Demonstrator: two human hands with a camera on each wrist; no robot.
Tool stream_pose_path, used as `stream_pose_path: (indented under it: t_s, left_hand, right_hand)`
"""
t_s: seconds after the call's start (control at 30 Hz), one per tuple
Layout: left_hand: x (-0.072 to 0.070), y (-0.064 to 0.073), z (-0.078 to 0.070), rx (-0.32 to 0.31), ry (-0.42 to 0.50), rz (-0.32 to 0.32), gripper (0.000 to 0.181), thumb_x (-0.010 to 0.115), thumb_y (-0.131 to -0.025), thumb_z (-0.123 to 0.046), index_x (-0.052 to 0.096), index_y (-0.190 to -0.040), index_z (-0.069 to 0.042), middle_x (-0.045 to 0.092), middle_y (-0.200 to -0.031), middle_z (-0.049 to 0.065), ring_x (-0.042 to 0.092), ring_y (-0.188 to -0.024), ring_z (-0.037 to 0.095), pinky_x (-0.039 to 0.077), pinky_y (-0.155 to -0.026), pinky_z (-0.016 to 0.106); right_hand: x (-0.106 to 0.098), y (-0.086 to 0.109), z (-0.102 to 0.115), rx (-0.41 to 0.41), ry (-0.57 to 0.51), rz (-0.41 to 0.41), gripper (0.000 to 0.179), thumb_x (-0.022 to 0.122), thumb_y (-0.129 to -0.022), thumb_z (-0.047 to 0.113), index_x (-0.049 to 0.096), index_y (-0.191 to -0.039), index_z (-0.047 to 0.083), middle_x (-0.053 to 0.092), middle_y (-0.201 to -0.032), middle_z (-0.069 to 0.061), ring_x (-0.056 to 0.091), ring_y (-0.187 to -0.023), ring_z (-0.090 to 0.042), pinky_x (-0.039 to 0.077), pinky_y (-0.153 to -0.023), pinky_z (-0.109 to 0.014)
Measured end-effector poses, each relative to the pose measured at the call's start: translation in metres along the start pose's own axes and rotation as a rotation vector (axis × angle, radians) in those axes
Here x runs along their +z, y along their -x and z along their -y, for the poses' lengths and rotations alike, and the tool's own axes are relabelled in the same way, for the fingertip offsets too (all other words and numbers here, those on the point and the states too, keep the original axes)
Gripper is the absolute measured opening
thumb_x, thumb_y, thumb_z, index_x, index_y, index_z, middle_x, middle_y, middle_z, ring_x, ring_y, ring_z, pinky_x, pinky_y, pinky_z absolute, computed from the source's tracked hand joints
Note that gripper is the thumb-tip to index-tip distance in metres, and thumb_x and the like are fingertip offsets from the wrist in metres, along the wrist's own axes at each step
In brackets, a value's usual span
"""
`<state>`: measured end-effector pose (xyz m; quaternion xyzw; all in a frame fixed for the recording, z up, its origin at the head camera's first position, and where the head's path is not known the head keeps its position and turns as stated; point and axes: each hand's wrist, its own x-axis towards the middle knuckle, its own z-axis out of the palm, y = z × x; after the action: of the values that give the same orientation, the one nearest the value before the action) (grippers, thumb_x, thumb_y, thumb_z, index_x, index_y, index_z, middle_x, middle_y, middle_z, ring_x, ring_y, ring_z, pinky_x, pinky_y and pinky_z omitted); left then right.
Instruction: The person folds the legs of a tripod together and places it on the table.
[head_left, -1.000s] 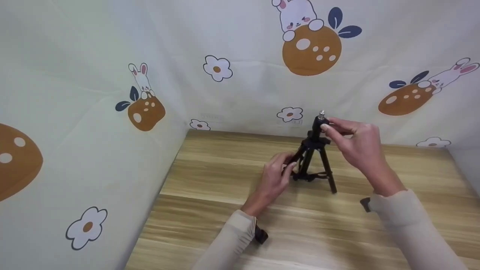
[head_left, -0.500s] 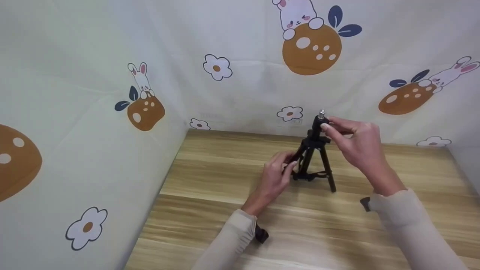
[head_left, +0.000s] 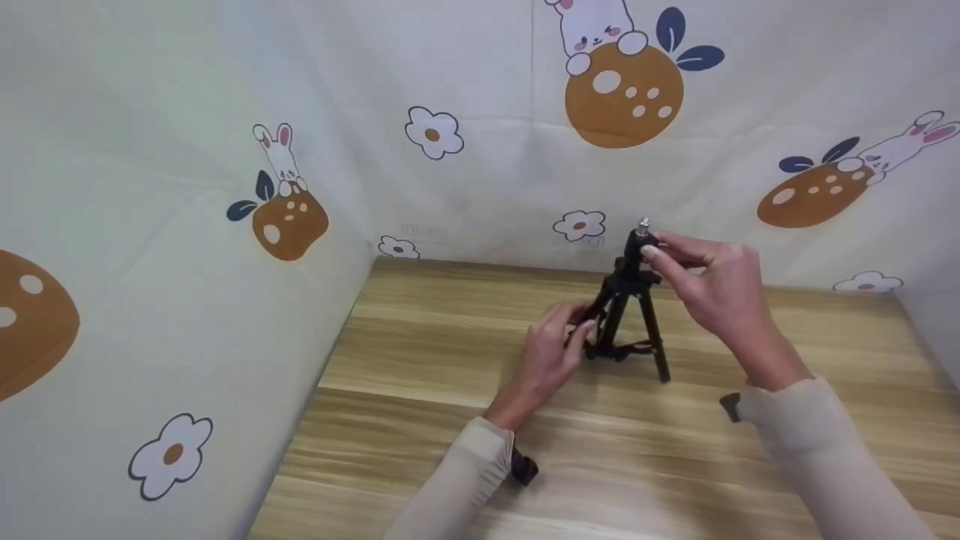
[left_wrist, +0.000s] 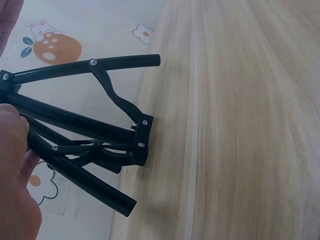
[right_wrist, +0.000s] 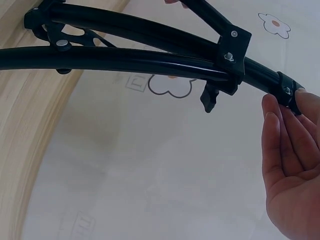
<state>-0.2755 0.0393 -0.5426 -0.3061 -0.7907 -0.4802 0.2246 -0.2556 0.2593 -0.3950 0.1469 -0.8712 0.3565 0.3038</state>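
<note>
A small black tripod (head_left: pixel 616 319) stands on the wooden table with its legs spread partway. A silver stud (head_left: pixel 643 227) tops its centre post. My left hand (head_left: pixel 551 352) grips the left leg (left_wrist: pixel 85 182), thumb on the near side. My right hand (head_left: pixel 716 289) pinches the collar (right_wrist: pixel 287 92) at the top of the post between thumb and fingers. A small knob (right_wrist: pixel 210 97) sticks out below the leg hub in the right wrist view. Lower down, hinged braces (left_wrist: pixel 117 100) link the legs to the centre piece.
Wood-grain table (head_left: pixel 420 450) lies under both arms. Close behind the tripod rises a pale cloth wall (head_left: pixel 487 180) printed with rabbits, oranges and flowers; another cloth wall (head_left: pixel 187 315) borders the left side. Black wrist pieces (head_left: pixel 523 469) show at the sleeves.
Both hands keep the same hold on the tripod. The head view has tilted very slightly, and the tripod's right foot appears a touch higher in it.
</note>
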Motion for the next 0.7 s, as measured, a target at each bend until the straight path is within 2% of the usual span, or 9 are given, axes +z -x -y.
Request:
stream_pose_path:
  t_s: [0.03,0.13,0.27,0.37,0.57,0.67,0.7]
  left_hand:
    - [-0.0001,-0.0002,-0.0002,0.001,0.003,0.002,0.024,0.069,-0.106,-0.012,0.069,-0.127,0.0,0.077,-0.117,0.012,0.077,-0.108,0.019,0.061,-0.101,0.016]
    - [-0.0002,-0.0011,-0.0005,0.009,0.016,-0.001,0.024,0.069,-0.106,-0.011,0.069,-0.128,-0.001,0.077,-0.117,0.012,0.077,-0.107,0.019,0.062,-0.1,0.017]
    - [0.0001,-0.0021,-0.0006,0.013,0.041,-0.002,0.024,0.069,-0.106,-0.011,0.069,-0.129,-0.001,0.077,-0.117,0.012,0.077,-0.106,0.019,0.062,-0.099,0.018]
    - [0.0005,-0.0027,-0.0007,0.009,0.049,0.0,0.024,0.069,-0.106,-0.01,0.069,-0.128,-0.001,0.077,-0.116,0.012,0.077,-0.106,0.02,0.062,-0.099,0.017]
    - [0.001,-0.0031,-0.0015,0.0,0.048,0.0,0.024,0.069,-0.106,-0.01,0.069,-0.128,0.0,0.077,-0.116,0.012,0.077,-0.106,0.019,0.062,-0.099,0.016]
    - [0.0011,-0.0038,-0.0029,0.001,0.052,-0.001,0.024,0.069,-0.106,-0.01,0.068,-0.127,0.0,0.077,-0.115,0.012,0.077,-0.105,0.019,0.062,-0.099,0.017]
    - [0.0012,-0.0041,-0.0033,0.001,0.054,-0.001,0.024,0.069,-0.106,-0.01,0.068,-0.127,0.0,0.077,-0.115,0.013,0.077,-0.105,0.02,0.062,-0.099,0.017]
  right_hand:
    - [0.0001,-0.0001,-0.0002,0.0,0.0,-0.002,0.026,0.082,-0.099,0.023,0.083,-0.12,0.007,0.084,-0.103,-0.013,0.083,-0.088,-0.029,0.051,-0.074,0.004]
    - [0.0001,-0.0003,-0.0005,-0.001,-0.01,-0.01,0.025,0.083,-0.098,0.022,0.083,-0.12,0.009,0.084,-0.102,-0.011,0.081,-0.087,-0.005,0.052,-0.073,0.003]
    - [0.0,-0.0005,-0.0007,0.005,-0.029,-0.02,0.024,0.084,-0.097,0.02,0.084,-0.119,0.009,0.084,-0.103,-0.012,0.065,-0.086,0.025,0.053,-0.072,0.002]
    - [0.0,-0.001,-0.0005,0.012,-0.033,-0.019,0.024,0.084,-0.097,0.021,0.084,-0.118,0.009,0.083,-0.104,-0.013,0.062,-0.086,0.03,0.053,-0.072,0.002]
    - [0.0002,-0.0016,-0.0001,0.025,-0.031,-0.007,0.025,0.083,-0.099,0.023,0.084,-0.119,0.008,0.083,-0.106,-0.013,0.061,-0.087,0.03,0.053,-0.073,0.002]
    - [-0.0002,-0.0012,0.0004,0.031,-0.029,-0.004,0.025,0.082,-0.099,0.025,0.084,-0.119,0.01,0.083,-0.105,-0.013,0.063,-0.087,0.028,0.053,-0.072,0.002]
    - [-0.0003,-0.0011,0.0006,0.034,-0.026,-0.003,0.025,0.082,-0.099,0.025,0.084,-0.12,0.01,0.083,-0.105,-0.012,0.067,-0.088,0.024,0.053,-0.072,0.002]
